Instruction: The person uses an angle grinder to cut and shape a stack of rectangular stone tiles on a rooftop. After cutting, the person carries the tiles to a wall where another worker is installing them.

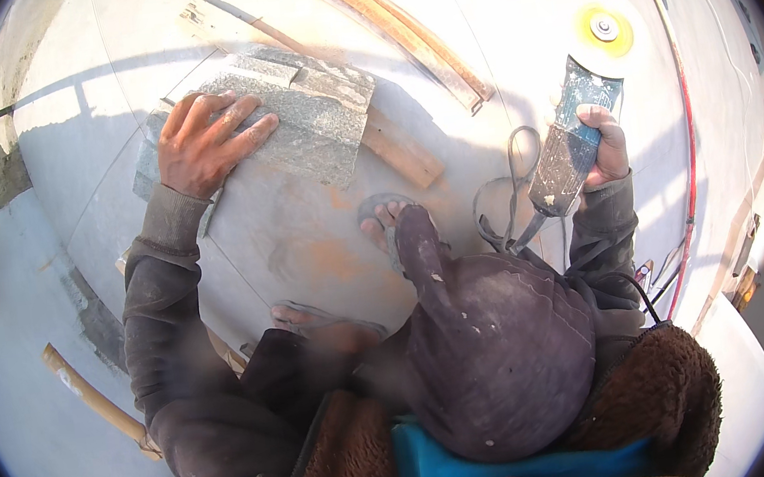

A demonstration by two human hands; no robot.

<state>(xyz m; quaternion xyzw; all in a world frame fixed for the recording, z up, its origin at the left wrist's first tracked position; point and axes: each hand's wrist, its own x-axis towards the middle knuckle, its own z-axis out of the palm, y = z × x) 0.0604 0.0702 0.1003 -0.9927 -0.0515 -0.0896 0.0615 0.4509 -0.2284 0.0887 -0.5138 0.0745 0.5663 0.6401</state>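
A rough grey stone slab (318,119) with a layered, ridged face lies at the upper left, tilted over a strip of wood. My left hand (209,140) grips its left side, bent fingers spread across the top; the thumb is hidden. My right hand (608,145) is closed round the body of a dusty blue and dark angle grinder (567,140). The grinder's yellow disc (604,29) points away from me, well to the right of the slab. Whether the disc spins cannot be told. Part of another grey stone piece (146,165) shows under the slab's left end.
Under the slab runs a wooden strip (406,152); a rusty long bar (397,27) lies beyond it. The grinder's cord (513,197) loops near my sandalled foot (387,219). A red hose (689,132) runs along the right. A wooden stick (96,394) lies at left.
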